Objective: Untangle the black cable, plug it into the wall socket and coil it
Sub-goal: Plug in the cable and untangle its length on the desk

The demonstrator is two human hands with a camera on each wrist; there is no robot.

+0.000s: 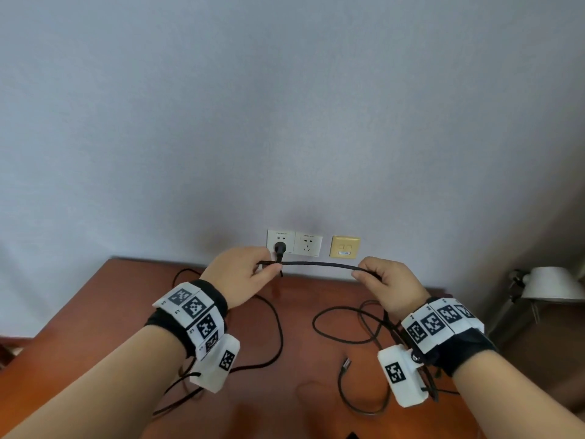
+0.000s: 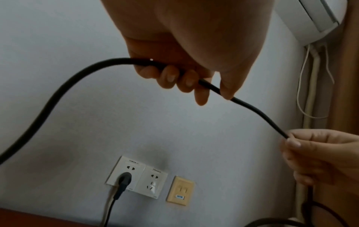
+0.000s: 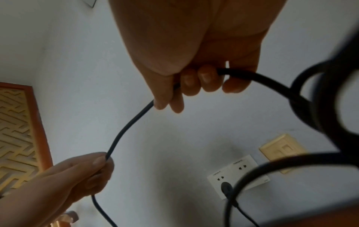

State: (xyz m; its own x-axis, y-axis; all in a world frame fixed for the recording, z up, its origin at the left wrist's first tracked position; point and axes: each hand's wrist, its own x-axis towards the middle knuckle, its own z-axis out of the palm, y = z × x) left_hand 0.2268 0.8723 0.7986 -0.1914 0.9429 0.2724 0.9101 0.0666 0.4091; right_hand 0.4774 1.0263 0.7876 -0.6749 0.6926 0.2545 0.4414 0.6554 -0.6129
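The black cable (image 1: 319, 265) stretches nearly level between my two hands above the desk. My left hand (image 1: 243, 277) grips one end of that span, fingers curled round it (image 2: 174, 73). My right hand (image 1: 386, 286) grips the other end (image 3: 194, 79). The cable's black plug (image 1: 279, 248) sits in the left white wall socket (image 1: 280, 240), seen also in the left wrist view as the plug (image 2: 124, 179). The rest of the cable lies in loose loops (image 1: 345, 327) on the desk, and its free end connector (image 1: 346, 364) rests near the middle.
The reddish wooden desk (image 1: 300, 407) stands against the grey wall. A second white socket (image 1: 307, 243) and a yellow wall plate (image 1: 345, 247) sit right of the plug. A white lamp shade (image 1: 554, 283) stands at the right. Thin wrist-device wires trail near both forearms.
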